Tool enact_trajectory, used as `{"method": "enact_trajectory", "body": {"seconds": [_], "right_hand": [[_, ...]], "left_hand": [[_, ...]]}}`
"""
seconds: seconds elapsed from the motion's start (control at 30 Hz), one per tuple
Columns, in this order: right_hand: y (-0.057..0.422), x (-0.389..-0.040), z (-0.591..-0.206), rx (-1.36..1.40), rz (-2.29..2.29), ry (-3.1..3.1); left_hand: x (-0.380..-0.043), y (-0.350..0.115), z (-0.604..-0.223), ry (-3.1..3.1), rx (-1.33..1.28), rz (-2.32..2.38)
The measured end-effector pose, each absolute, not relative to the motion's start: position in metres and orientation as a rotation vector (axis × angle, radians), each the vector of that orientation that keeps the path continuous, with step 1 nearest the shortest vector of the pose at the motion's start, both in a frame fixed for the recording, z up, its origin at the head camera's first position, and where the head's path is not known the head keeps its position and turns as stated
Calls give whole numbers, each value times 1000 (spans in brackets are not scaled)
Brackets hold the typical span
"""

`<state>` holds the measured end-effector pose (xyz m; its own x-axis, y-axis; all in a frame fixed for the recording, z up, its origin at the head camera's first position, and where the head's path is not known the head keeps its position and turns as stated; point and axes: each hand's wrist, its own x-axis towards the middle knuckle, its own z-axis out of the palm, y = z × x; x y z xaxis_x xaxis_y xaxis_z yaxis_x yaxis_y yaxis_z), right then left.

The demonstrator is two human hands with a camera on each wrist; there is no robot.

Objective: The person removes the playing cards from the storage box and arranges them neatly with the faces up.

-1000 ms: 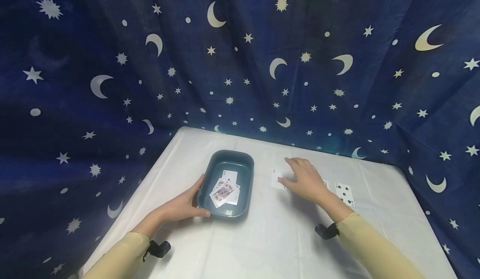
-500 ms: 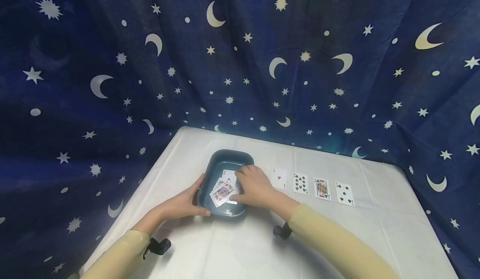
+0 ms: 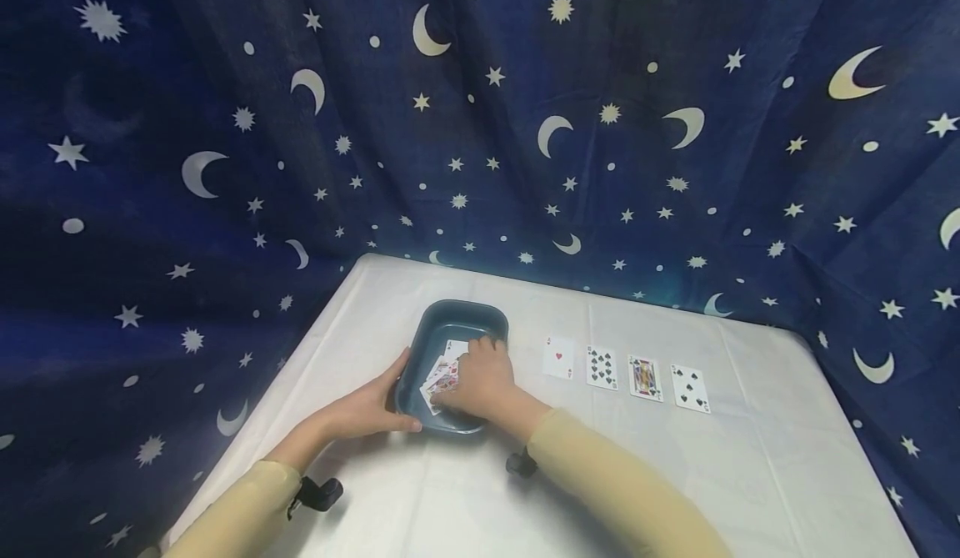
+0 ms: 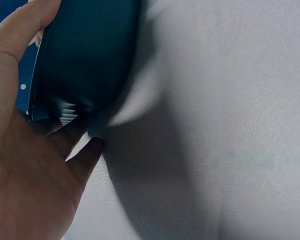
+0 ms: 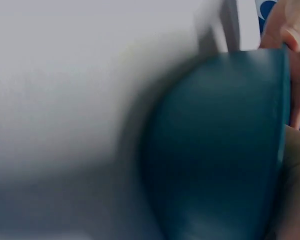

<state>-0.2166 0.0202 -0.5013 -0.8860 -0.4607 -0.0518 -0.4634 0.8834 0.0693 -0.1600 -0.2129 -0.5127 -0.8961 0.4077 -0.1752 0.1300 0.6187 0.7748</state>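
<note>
A dark teal plastic tub [image 3: 429, 324] stands left of centre on the table. My left hand [image 3: 367, 404] holds it at the left, thumb at the near corner; in the left wrist view the thumb lies along the rim and the fingers reach the outer wall. Inside the tub several playing cards [image 3: 455, 347] lie in a loose overlapping pile, a red face card among them. My right hand [image 3: 486, 379] reaches in over the right wall, thumb and fingers spread apart over this pile. It covers part of the cards, and the tub's wall hides its fingers in the right wrist view.
Right of the tub lies a row of face-up cards: an ace of hearts [image 3: 558, 358], a black spot card [image 3: 602, 368], a face card [image 3: 645, 378] and another black spot card [image 3: 690, 388]. A star-patterned curtain [image 3: 525, 166] hangs behind the white-covered table [image 3: 495, 508].
My right hand has moved left from the card row into the tub, uncovering the row, and now sits deeper over the pile. The left hand and tub have stayed put.
</note>
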Motion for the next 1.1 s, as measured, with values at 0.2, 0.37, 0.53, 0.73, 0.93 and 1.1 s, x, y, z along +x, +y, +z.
{"method": "enact_trajectory", "body": {"seconds": [0.2, 0.37, 0.53, 0.73, 0.93, 1.1], "right_hand": [[16, -216, -512, -736, 135, 3014], [18, -216, -513, -787, 108, 2978], [20, -217, -508, -891, 72, 2881], [26, -223, -506, -980, 71, 2827], [32, -229, -504, -967, 100, 2869], [32, -229, -499, -955, 68, 2849]], "left_hand": [[-160, -213, -513, 2512, 430, 1172], [-160, -213, -514, 2510, 429, 1174], [-161, -213, -516, 2504, 429, 1183], [-160, -213, -515, 2512, 427, 1173], [-160, -214, -515, 2510, 423, 1174], [-161, -214, -517, 2508, 429, 1179]]}}
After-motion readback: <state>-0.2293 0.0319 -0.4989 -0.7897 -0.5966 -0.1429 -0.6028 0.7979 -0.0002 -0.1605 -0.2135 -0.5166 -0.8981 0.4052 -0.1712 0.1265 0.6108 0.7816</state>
